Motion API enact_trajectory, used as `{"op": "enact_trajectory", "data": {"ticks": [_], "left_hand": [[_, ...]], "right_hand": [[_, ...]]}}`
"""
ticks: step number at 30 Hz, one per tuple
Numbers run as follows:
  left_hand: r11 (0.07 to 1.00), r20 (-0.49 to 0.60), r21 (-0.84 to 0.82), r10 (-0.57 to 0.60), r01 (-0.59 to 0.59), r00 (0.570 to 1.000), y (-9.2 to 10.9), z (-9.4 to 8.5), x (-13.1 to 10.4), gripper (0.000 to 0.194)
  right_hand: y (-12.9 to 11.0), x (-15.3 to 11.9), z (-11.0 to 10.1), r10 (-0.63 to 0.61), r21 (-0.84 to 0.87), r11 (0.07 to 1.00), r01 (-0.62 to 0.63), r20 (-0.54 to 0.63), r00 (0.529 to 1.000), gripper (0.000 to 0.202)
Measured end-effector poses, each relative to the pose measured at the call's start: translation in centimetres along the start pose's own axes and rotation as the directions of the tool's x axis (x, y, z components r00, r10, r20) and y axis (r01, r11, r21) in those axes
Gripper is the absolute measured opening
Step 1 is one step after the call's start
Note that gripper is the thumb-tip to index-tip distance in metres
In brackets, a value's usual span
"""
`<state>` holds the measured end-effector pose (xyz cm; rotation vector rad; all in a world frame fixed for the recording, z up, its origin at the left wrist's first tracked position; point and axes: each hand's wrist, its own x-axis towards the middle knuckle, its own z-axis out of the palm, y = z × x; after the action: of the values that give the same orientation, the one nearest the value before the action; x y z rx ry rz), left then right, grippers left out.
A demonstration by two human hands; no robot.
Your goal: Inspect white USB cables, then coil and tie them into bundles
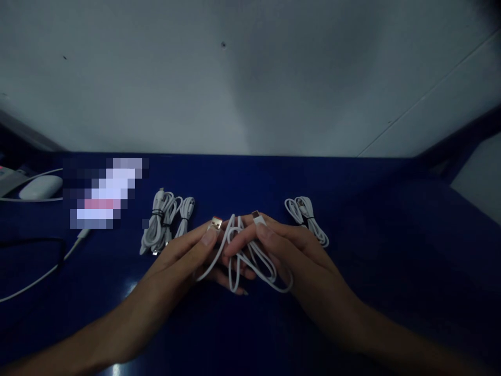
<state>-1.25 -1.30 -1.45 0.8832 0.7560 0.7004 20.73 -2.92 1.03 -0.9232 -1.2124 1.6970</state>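
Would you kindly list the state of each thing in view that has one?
Left hand: pinching one plug
Right hand: pinching another plug
Held white cable: loosely looped
Left-side cables: coiled, bundled
Right-side cable: coiled, bundled
Pixelated screen: lit
White rounded object: lying on the blue table

Wall (250,94) behind table (250,339) far edge. Toward far-left corner: case (41,187), then blurred device (105,196) right of it; cord (39,283) runs from device toward left edge. Cable bundles (157,222) right of device, another bundle (309,219) on right half. Held cable (237,256) nearer, between left hand (183,256) and right hand (301,250).
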Motion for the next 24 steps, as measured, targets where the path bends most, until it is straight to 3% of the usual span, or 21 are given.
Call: {"op": "enact_trajectory", "data": {"ticks": [2,5,13,18,24], "left_hand": [[0.997,-0.044,0.023,-0.069,0.070,0.997,-0.2,-0.1,0.1,0.039],[1.000,0.029,-0.014,0.006,-0.005,1.000,-0.4,-0.4,0.2,0.046],[0.999,-0.011,-0.013,0.034,-0.034,0.999,0.7,0.6,0.6,0.055],[1.000,-0.017,-0.011,0.024,-0.024,1.000,0.5,0.1,0.6,0.056],[0.998,-0.067,0.062,0.010,-0.005,0.998,-0.3,-0.1,0.1,0.032]], "right_hand": [[0.1,0.0,-0.1,0.022,0.018,1.000,-0.022,0.000,1.000,0.046],[0.3,0.1,-0.2,0.034,0.059,0.998,-0.035,0.009,0.999,0.045],[0.6,0.6,-0.4,0.014,0.181,0.983,-0.020,0.033,0.999,0.048],[1.1,0.7,-0.7,0.028,0.223,0.974,-0.032,0.019,0.999,0.048],[1.8,0.8,-0.9,0.099,0.266,0.962,-0.063,-0.123,0.988,0.049]]}}
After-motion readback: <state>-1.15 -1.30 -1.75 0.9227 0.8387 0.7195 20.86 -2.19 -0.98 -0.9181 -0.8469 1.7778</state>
